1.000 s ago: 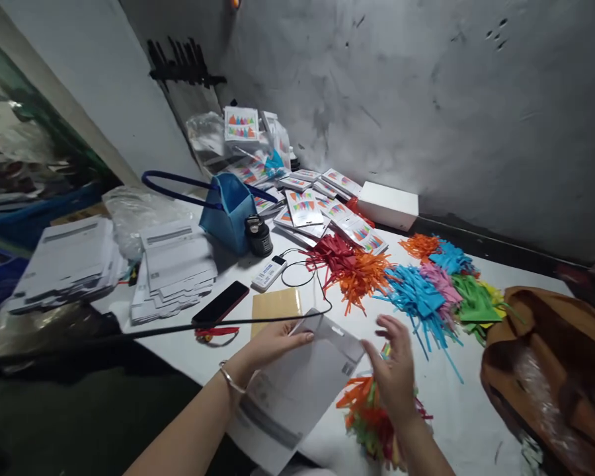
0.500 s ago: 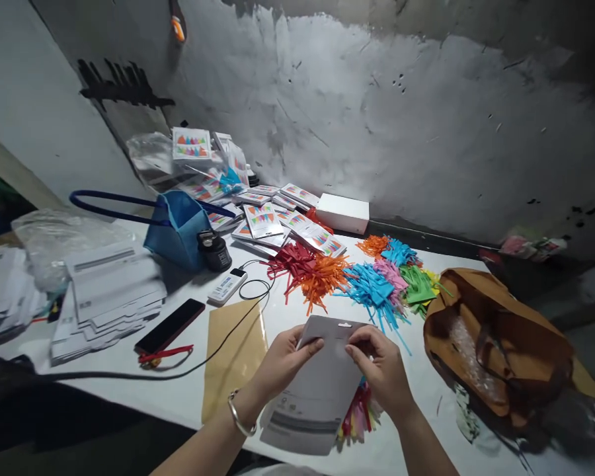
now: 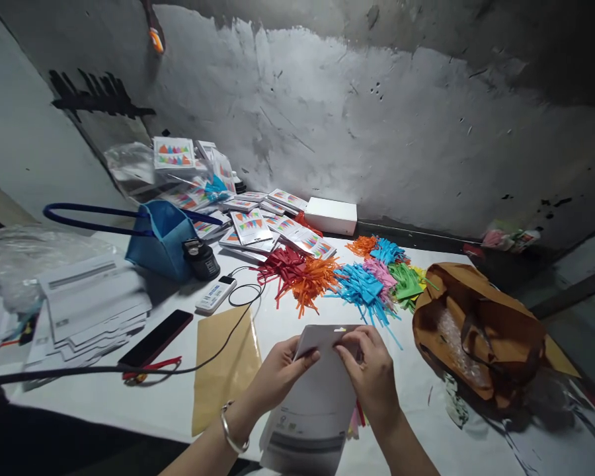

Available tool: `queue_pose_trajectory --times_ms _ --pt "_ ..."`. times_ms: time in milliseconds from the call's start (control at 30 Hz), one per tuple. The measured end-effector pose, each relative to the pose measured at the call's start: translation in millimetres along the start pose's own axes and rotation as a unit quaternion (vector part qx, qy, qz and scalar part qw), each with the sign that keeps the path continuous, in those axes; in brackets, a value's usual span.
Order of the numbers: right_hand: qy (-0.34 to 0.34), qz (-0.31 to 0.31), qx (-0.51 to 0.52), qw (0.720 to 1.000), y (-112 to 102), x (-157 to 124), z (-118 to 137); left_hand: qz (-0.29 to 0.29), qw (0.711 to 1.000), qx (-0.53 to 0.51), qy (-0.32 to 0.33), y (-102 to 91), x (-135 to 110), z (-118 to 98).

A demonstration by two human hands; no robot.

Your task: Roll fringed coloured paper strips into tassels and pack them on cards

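A pale packaging card with a hang hole near its top edge is held up in front of me, its printed back facing me. My left hand is closed on its left edge, thumb across the front. My right hand pinches the card's upper right part, close under the hang hole. From behind the card's lower right side a bit of coloured tissue tassels shows. Beyond my hands lie tassel bunches in blue, orange, dark red and green.
An open brown bag stands at the right. Printed packs and a white box lie at the back. On the left are stacked cards, a blue bag, a phone, a power bank with its cable, and a brown sheet.
The view has shifted, so most things on the table appear further left. Both hands keep the same card, whose lower end now reaches the picture's bottom edge; fewer tassels show beside it.
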State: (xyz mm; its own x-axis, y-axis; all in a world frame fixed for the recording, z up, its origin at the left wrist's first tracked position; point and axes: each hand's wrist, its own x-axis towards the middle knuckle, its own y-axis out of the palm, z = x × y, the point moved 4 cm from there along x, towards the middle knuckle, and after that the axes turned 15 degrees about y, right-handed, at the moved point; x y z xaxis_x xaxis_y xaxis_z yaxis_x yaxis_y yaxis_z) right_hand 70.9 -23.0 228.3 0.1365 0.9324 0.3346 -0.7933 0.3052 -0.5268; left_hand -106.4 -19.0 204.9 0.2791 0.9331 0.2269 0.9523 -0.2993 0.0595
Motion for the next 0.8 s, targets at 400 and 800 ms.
queue_pose_trajectory --times_ms 400,800 --pt "0.149 -0.009 0.111 0.982 14.9 1.2 -20.5 -0.019 1.000 -0.003 -0.008 -4.5 -5.0 8.8" --pt "0.139 0.031 0.115 0.983 19.6 1.5 -15.5 -0.038 0.995 -0.083 -0.040 -5.5 -4.1 14.9"
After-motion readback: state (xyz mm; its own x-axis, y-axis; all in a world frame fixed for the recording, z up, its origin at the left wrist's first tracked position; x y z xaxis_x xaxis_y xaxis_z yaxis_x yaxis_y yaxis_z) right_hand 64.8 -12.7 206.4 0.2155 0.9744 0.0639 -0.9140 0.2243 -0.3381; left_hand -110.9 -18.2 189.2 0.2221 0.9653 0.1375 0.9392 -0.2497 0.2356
